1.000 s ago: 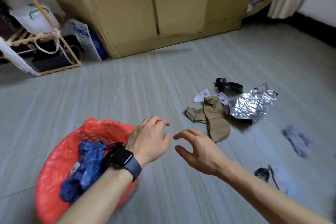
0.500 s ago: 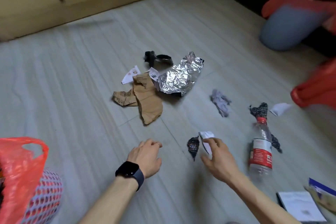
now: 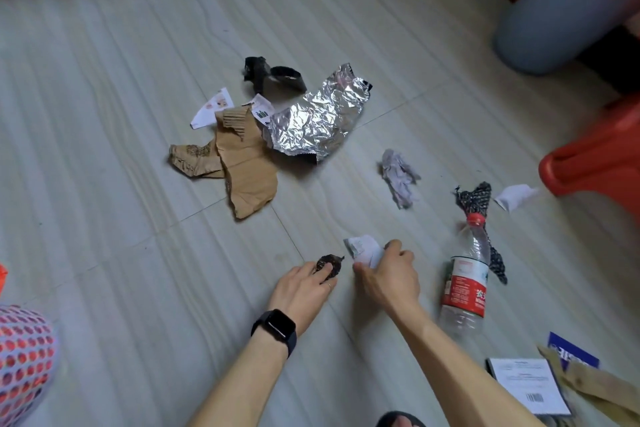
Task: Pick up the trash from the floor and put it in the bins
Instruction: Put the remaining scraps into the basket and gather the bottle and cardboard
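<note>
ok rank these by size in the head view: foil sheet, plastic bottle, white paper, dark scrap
foil sheet
plastic bottle
white paper and dark scrap: similar, both partly covered, so unranked

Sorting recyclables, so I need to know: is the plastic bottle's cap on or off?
On. A red cap sits on the neck of the clear plastic bottle, at the end farther from the camera.
</note>
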Tool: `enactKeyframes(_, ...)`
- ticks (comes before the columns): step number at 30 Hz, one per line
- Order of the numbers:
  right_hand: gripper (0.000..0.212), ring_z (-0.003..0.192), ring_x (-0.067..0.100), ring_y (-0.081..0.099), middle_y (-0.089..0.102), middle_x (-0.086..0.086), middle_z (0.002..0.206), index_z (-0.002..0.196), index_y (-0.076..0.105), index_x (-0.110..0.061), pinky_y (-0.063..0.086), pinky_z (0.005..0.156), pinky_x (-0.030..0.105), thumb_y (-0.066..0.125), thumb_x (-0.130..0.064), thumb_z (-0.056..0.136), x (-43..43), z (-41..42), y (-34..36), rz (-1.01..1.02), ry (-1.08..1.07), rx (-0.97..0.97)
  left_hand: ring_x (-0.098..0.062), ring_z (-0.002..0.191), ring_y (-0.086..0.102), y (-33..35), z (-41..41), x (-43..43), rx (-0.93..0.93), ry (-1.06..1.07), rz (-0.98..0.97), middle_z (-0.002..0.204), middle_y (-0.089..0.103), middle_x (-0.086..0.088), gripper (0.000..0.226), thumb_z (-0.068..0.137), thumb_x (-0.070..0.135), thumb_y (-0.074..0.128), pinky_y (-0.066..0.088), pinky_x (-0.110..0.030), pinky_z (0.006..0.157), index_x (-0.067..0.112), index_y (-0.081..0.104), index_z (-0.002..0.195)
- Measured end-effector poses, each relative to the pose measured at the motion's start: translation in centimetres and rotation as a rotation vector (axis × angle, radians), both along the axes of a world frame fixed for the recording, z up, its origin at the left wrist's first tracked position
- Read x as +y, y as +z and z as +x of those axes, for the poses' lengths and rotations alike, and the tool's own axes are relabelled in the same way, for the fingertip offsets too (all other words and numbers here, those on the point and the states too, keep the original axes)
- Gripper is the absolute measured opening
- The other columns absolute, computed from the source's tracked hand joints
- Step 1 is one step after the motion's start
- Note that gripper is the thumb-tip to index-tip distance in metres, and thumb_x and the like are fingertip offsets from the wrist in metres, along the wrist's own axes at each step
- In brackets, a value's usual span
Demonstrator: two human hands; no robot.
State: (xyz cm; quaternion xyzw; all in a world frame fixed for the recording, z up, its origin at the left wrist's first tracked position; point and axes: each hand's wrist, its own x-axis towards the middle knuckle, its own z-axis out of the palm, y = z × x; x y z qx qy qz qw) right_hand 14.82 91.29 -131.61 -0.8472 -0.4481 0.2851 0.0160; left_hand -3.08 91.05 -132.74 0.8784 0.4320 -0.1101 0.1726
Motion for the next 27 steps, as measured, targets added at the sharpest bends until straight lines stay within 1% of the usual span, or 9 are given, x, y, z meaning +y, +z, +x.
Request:
enactKeyframes(3,0.037,0.097,0.036,0.059,0.059,0.012,0.109,0.116,0.049,-0.017,0.036,0.068,0.034,0.057,-0.042,0.091,-0.2,-0.4,-0.6,0.051,0.098,0.015,-0.017,0.067,0.063,-0.4,-0.9,-0.6,0.021,0.016,0.072,0.075,0.067,0.010,0.024,0.081,0.023,0.049,0.041,-0.024,0.036,0.024,0.071,0.073)
enactKeyframes(5,0.034,0.094,0.034,0.061,0.064,0.008,0.102,0.116,0.054,-0.020,0.038,0.067,0.034,0.060,-0.040,0.089,-0.8,-0.3,-0.6,0.102,0.094,0.044,-0.016,0.059,0.060,0.0,-1.4,-0.3,0.037,0.028,0.050,0.061,0.059,0.008,0.008,0.070,0.019,0.072,0.029,-0.020,0.033,0.021,0.066,0.064)
enactKeyframes(7,0.027,0.086,0.029,0.062,0.067,0.003,0.090,0.108,0.059,-0.022,0.044,0.068,0.035,0.063,-0.041,0.089,-1.8,0.0,-0.4,0.145,0.020,0.144,-0.016,0.053,0.057,1.1,-1.4,0.2,0.014,0.063,0.007,0.056,0.055,0.007,0.029,0.053,0.011,0.089,0.025,-0.019,0.033,0.022,0.064,0.063)
enactKeyframes(9,0.020,0.076,0.021,0.060,0.065,-0.004,0.077,0.095,0.062,-0.023,0.045,0.065,0.032,0.064,-0.042,0.090,-3.9,0.3,0.0,0.186,-0.071,0.265,-0.020,0.065,0.061,2.8,-1.8,0.2,-0.021,0.139,-0.035,0.069,0.062,0.002,0.023,0.070,0.010,0.081,0.043,-0.026,0.041,0.021,0.067,0.085)
enactKeyframes(10,0.020,0.071,0.017,0.059,0.064,-0.007,0.073,0.090,0.063,-0.022,0.044,0.063,0.028,0.064,-0.042,0.091,-5.4,0.6,0.2,0.206,-0.110,0.303,-0.023,0.080,0.063,3.1,-1.9,0.1,-0.046,0.185,-0.074,0.083,0.065,-0.002,0.022,0.085,0.008,0.066,0.052,-0.032,0.054,0.021,0.064,0.103)
enactKeyframes(13,0.022,0.068,0.008,0.058,0.063,-0.006,0.070,0.085,0.066,-0.023,0.041,0.059,0.020,0.069,-0.044,0.089,-10.8,1.8,0.6,0.216,-0.216,0.311,-0.025,0.104,0.058,2.8,-2.5,-0.4,-0.011,0.232,-0.114,0.107,0.063,-0.004,0.048,0.091,-0.001,0.040,0.051,-0.038,0.080,0.027,0.047,0.130)
enactKeyframes(16,0.019,0.073,0.008,0.063,0.067,-0.007,0.077,0.092,0.062,-0.030,0.048,0.066,0.028,0.074,-0.042,0.084,-14.9,3.3,1.4,0.197,-0.368,0.287,-0.026,0.105,0.059,2.4,-3.0,-0.5,0.032,0.247,-0.121,0.108,0.061,-0.004,0.052,0.090,0.001,0.039,0.049,-0.035,0.080,0.032,0.043,0.132)
enactKeyframes(22,0.043,0.091,0.019,0.061,0.063,-0.003,0.098,0.113,0.053,-0.026,0.050,0.084,0.037,0.075,-0.042,0.080,-15.9,5.5,0.6,0.183,-0.582,0.228,-0.029,0.103,0.064,1.5,-2.7,-0.1,0.092,0.254,-0.134,0.114,0.066,-0.003,0.048,0.092,0.010,0.048,0.051,-0.034,0.077,0.036,0.044,0.131)
enactKeyframes(27,0.022,0.084,0.021,0.063,0.068,0.000,0.090,0.095,0.060,-0.024,0.052,0.078,0.039,0.066,-0.040,0.083,-13.5,5.2,-0.8,0.136,-0.549,0.189,-0.030,0.104,0.064,1.7,-2.8,-0.5,0.149,0.238,-0.119,0.113,0.066,-0.005,0.043,0.091,0.012,0.050,0.050,-0.033,0.077,0.034,0.049,0.129)
